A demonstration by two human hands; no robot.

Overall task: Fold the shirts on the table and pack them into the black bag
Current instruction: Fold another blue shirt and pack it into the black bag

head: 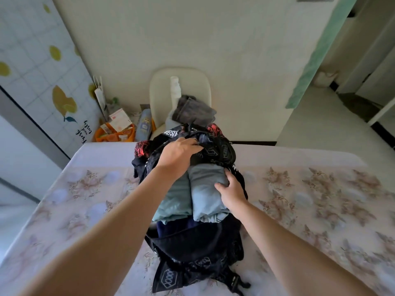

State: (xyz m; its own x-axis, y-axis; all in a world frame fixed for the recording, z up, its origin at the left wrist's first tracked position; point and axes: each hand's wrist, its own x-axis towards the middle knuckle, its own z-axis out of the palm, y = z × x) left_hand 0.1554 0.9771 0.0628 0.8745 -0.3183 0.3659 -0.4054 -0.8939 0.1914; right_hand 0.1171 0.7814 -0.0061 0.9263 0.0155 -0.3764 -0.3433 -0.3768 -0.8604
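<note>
A black patterned bag (198, 248) lies open on the table's middle. Folded light-blue shirts (205, 195) fill its opening, with a dark blue garment (171, 228) just below them. My left hand (178, 155) grips the bag's upper flap at the far side. My right hand (232, 190) presses on the right light-blue shirt, its fingers curled over the fold. A red-and-black patterned cloth (142, 147) sticks out behind the bag.
The table (310, 199) has a floral cloth. Behind it stands a cream chair (162, 90) with grey folded clothing (193, 112) and a white bottle (175, 88). An orange basket (115, 133) with packets sits on the floor at left.
</note>
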